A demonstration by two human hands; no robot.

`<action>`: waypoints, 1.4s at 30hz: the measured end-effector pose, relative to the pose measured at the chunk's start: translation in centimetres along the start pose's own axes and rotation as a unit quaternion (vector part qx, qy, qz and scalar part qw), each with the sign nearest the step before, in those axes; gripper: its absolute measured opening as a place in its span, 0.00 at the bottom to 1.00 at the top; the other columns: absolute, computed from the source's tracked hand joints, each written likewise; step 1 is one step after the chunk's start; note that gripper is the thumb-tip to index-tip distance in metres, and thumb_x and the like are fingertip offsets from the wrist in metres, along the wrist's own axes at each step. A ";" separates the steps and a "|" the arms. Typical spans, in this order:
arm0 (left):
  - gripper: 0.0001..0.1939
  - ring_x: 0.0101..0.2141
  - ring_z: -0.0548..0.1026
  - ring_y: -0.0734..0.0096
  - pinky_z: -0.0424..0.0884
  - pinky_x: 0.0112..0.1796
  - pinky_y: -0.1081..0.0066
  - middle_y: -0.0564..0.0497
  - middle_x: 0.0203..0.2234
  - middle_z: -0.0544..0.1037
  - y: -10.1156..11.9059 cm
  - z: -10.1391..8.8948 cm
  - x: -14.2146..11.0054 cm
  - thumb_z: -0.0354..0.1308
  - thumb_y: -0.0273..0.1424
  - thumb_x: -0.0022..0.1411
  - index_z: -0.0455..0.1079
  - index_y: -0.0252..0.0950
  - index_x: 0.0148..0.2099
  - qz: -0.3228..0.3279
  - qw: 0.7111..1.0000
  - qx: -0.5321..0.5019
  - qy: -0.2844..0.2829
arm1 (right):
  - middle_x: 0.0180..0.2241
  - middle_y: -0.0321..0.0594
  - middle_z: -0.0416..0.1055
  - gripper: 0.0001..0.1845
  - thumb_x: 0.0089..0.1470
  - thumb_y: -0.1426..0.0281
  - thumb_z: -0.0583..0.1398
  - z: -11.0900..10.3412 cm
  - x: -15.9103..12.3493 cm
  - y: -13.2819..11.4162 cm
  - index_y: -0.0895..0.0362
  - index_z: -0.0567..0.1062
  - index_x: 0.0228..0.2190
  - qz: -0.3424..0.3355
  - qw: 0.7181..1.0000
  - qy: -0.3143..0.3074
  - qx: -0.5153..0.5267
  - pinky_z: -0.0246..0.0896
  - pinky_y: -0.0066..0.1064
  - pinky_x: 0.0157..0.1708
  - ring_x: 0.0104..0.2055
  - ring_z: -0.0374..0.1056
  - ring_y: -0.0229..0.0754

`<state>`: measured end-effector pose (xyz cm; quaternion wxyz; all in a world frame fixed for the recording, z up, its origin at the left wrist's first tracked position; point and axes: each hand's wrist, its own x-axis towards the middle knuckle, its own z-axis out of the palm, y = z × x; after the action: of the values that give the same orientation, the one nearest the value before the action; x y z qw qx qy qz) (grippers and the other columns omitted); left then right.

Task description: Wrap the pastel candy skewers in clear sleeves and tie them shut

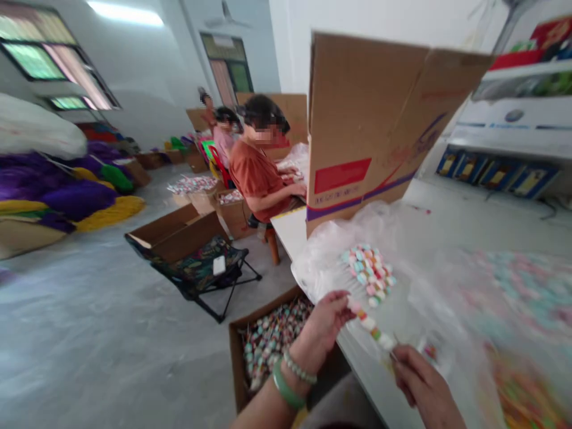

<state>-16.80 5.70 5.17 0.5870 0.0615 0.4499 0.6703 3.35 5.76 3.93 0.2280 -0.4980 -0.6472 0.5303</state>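
A skewer of marshmallows (370, 325), with white, pink, orange and green pieces, stretches between my two hands over the table's near edge. My left hand (330, 319), with a green bangle (286, 386) and a beaded bracelet on the wrist, pinches its far end. Closed at the near end, where the thin stick shows, is my right hand (422, 378). Just beyond the left hand, a pile of finished-looking marshmallow skewers (369, 271) rests on clear plastic (319, 256). Below my left forearm stands a cardboard box (236, 357) full of similar pieces.
A tall cardboard sheet (357, 125) stands upright on the white table (440, 229). Blurred pastel marshmallows (522, 292) and orange-green pieces (531, 387) lie at right. A folding chair (192, 280) holding a phone (218, 265) is at left; a co-worker (257, 173) sits beyond.
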 end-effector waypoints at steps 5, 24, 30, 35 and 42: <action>0.11 0.26 0.74 0.75 0.73 0.33 0.75 0.50 0.24 0.76 -0.9 1.9 0.2 0.63 0.19 0.50 0.72 0.30 0.38 -0.022 0.998 0.026 -0.044 | 0.20 0.33 0.66 0.12 0.51 0.62 0.51 -0.6 -1.6 -0.4 0.54 0.71 0.26 -0.004 0.994 0.066 -0.086 0.55 0.29 0.29 0.27 0.63 0.40; 0.18 0.30 0.74 0.73 0.71 0.38 0.70 0.47 0.29 0.80 -5.6 3.1 0.8 0.68 0.30 0.46 0.77 0.28 0.41 0.034 0.983 0.180 -0.021 | 0.21 0.31 0.67 0.11 0.55 0.66 0.48 -1.3 -0.5 2.3 0.53 0.64 0.24 0.050 0.991 0.040 -0.121 0.54 0.28 0.27 0.23 0.64 0.38; 0.14 0.28 0.73 0.73 0.71 0.36 0.69 0.48 0.25 0.77 -6.9 3.0 1.0 0.67 0.35 0.48 0.76 0.29 0.33 -0.009 0.994 0.111 -0.008 | 0.18 0.30 0.66 0.11 0.53 0.63 0.50 -1.4 -1.1 3.3 0.53 0.64 0.23 0.110 0.992 0.009 -0.065 0.56 0.27 0.22 0.17 0.62 0.36; 0.16 0.27 0.74 0.71 0.70 0.34 0.67 0.48 0.24 0.75 -9.4 2.5 1.7 0.69 0.35 0.45 0.74 0.28 0.33 -0.033 0.998 0.044 0.021 | 0.17 0.31 0.65 0.13 0.49 0.57 0.55 -1.3 -1.3 4.0 0.53 0.68 0.26 0.153 0.988 0.034 0.002 0.50 0.28 0.16 0.15 0.57 0.36; 0.14 0.23 0.68 0.77 0.64 0.28 0.72 0.51 0.22 0.74 -11.9 2.3 2.5 0.65 0.34 0.46 0.75 0.29 0.34 -0.003 0.991 0.119 0.066 | 0.15 0.31 0.63 0.11 0.48 0.60 0.54 0.3 -0.2 3.7 0.53 0.68 0.21 0.143 0.987 0.062 -0.038 0.50 0.28 0.18 0.17 0.56 0.37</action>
<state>-7.45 7.93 -2.62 0.5466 0.0853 0.5640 0.6131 4.67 5.24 0.53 0.1707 -0.6254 -0.5737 0.5007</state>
